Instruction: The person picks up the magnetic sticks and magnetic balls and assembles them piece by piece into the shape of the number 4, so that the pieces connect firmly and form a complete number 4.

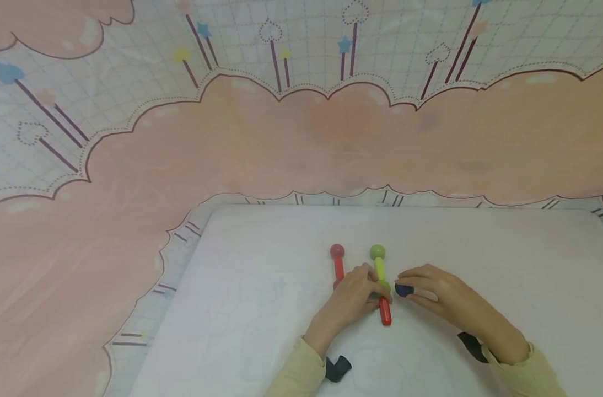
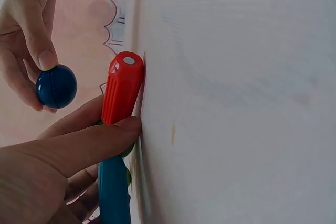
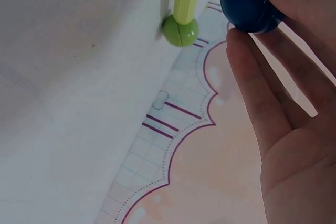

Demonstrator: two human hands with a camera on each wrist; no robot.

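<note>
My left hand (image 1: 348,295) pinches a red magnetic rod (image 1: 385,312) close to where it meets a green ball (image 1: 383,288). From that ball a yellow-green rod (image 1: 378,268) runs away from me to a second green ball (image 1: 377,252). My right hand (image 1: 445,292) holds a dark blue ball (image 2: 56,86) between thumb and fingertips, just right of the green ball. The red rod's free end, with a silvery magnet, shows in the left wrist view. A teal rod (image 2: 114,190) also appears there, below the left thumb.
Left of the green pieces, a red rod (image 1: 338,268) joins a red ball (image 1: 337,251) to another, partly behind my left hand. Black pieces show beside the left sleeve (image 1: 299,369) and the right sleeve (image 1: 525,375). The white tabletop (image 1: 242,275) meets a cloud-patterned cloth (image 1: 281,143).
</note>
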